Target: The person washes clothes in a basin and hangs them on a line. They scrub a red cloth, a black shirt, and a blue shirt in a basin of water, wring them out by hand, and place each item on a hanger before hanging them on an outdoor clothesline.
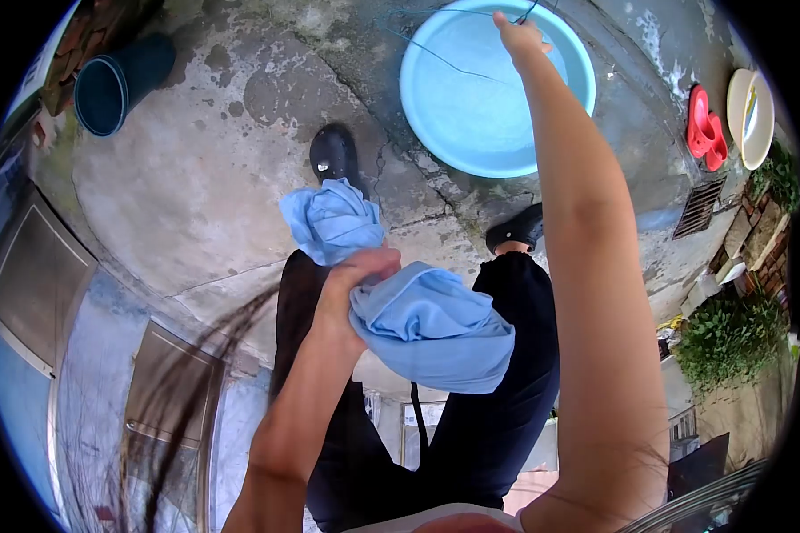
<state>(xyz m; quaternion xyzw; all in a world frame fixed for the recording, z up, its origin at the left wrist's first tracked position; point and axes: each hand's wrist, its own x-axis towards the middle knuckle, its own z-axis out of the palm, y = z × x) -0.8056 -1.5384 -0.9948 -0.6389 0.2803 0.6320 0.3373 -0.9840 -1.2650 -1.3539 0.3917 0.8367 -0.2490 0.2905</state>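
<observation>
My left hand (364, 271) is closed around a bunched light blue cloth (436, 329), possibly a garment. One part of the cloth hangs over my forearm side and another bulges out beyond my fingers, above my legs. My right arm reaches far forward, and my right hand (523, 37) is closed on a thin wire clothes hanger (444, 62) over the far rim of a light blue basin (409, 89). Part of the hanger is cut off by the frame's top edge. The basin stands on the ground in front of my feet.
A dark green bucket (98, 96) lies tilted at the upper left. Red clogs (702, 129) and a cream basin (748, 120) are at the right, near a floor drain grate (700, 208). Green plants (729, 342) grow beside bricks. The concrete ground is stained and cracked.
</observation>
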